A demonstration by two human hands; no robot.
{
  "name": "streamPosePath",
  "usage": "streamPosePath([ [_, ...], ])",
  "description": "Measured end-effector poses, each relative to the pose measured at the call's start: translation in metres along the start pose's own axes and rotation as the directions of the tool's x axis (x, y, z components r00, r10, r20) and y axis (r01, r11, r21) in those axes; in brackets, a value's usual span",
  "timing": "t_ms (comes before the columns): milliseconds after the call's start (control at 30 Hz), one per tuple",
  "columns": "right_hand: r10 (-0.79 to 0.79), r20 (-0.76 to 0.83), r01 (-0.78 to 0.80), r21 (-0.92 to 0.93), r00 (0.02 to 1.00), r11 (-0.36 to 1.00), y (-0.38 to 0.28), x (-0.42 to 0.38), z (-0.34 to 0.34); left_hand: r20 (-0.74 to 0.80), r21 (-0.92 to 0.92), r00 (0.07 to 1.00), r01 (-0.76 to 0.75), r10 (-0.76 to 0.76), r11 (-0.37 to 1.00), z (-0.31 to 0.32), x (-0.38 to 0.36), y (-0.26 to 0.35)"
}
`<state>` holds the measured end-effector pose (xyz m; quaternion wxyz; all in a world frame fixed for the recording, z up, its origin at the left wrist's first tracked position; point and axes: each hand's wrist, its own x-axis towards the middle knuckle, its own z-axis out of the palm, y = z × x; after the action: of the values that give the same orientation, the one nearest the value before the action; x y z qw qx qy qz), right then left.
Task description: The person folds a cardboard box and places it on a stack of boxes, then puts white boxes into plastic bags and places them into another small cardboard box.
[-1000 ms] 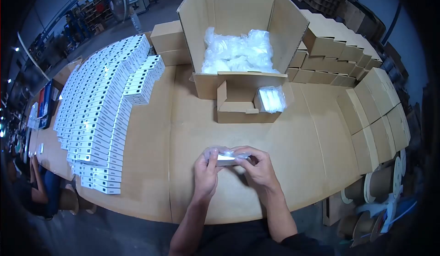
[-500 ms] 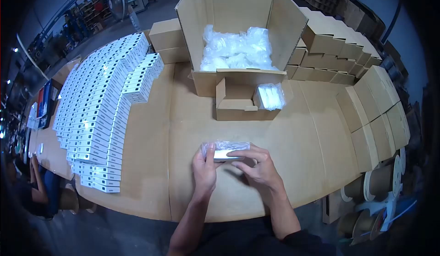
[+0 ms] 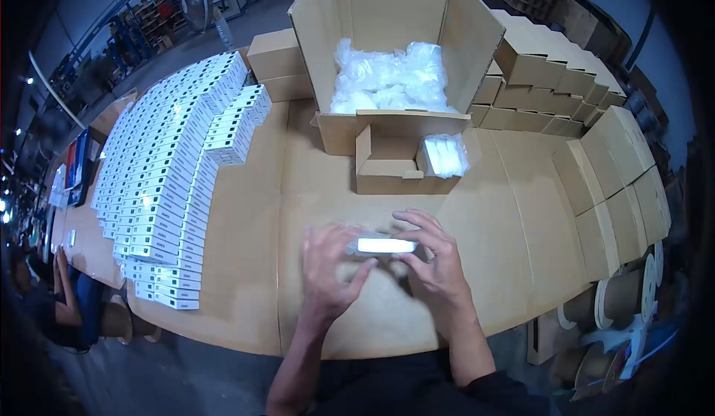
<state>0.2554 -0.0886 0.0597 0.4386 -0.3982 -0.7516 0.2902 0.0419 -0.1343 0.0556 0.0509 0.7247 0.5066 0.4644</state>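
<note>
Nearest me: black clothing (image 3: 424, 390) and two bare forearms, cut off at the bottom of my feed. Right hand (image 3: 439, 258) pinches the right end of a flat white rectangular packet in clear plastic wrap (image 3: 386, 245), thumb below, fingers above, narrow grip; packet sits above the table, between both hands. Left hand (image 3: 326, 267) is smeared: thumb wide of the fingers, at the packet's left end; I can't tell whether any finger touches the wrap. Packet underside hidden from me.

Under them, a brown cardboard-covered table (image 3: 316, 192). Past the hands, a small open brown carton (image 3: 402, 186), with wrapped white packets (image 3: 445, 155) at its right end; front wall hides its floor, count unclear.

Left: tight rows of white boxes with small dark squares (image 3: 164, 170), print too small for me. Far left, a seated person (image 3: 67, 308), partly lost in the dark lens edge. Right: stacked brown cartons (image 3: 618, 166); below those, cable spools (image 3: 625, 297), partly hidden.

Behind the small carton, a big open brown carton (image 3: 477, 36) holding clear plastic-wrapped bundles (image 3: 391, 77), contents unreadable. Farthest, a standing fan (image 3: 196, 0), dim background.
</note>
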Motion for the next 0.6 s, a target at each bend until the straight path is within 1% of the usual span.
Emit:
streamPosePath([
  [33, 0.007, 0.026, -0.007, -0.002, 1.0, 1.0, -0.001, 0.0, -0.001, 0.104, -0.029, 0.993, -0.047, 0.05, 0.998, -0.003, 0.006, 0.005],
  [133, -0.029, 0.064, 0.029, 0.006, 0.998, 1.0, -0.003, 0.002, -0.003, 0.18, -0.203, 0.983, 0.003, 0.034, 0.979, 0.008, 0.006, -0.004],
  [167, -0.041, 0.069, 0.038, 0.044, 0.997, 0.998, -0.005, 0.004, -0.005, 0.159, -0.265, 0.987, 0.016, 0.027, 0.964, 0.007, 0.008, -0.006],
  [267, -0.062, 0.075, 0.056, 0.075, 0.995, 0.996, 0.008, 0.002, -0.013, 0.214, -0.288, 0.976, 0.09, -0.027, 0.953, 0.003, 0.003, -0.017],
  [300, -0.076, 0.096, 0.073, 0.034, 0.992, 0.997, 0.009, 0.002, -0.015, 0.233, -0.258, 0.972, 0.049, 0.013, 0.965, 0.001, 0.005, -0.019],
  [400, -0.069, 0.121, 0.075, -0.045, 0.99, 0.996, 0.011, 0.0, -0.013, 0.24, -0.309, 0.969, 0.024, 0.053, 0.951, 0.002, 0.005, -0.023],
  [433, -0.162, 0.114, 0.176, -0.127, 0.98, 0.976, 0.009, 0.004, -0.014, 0.223, -0.349, 0.973, 0.019, 0.064, 0.937, 0.003, 0.005, -0.024],
  [533, -0.223, 0.279, 0.286, -0.212, 0.934, 0.934, 0.002, 0.009, -0.026, 0.247, -0.395, 0.962, -0.007, 0.114, 0.919, 0.006, 0.005, -0.031],
  [600, -0.257, 0.336, 0.357, -0.282, 0.906, 0.891, -0.004, 0.011, -0.03, 0.251, -0.392, 0.957, -0.034, 0.142, 0.919, 0.007, 0.008, -0.031],
])
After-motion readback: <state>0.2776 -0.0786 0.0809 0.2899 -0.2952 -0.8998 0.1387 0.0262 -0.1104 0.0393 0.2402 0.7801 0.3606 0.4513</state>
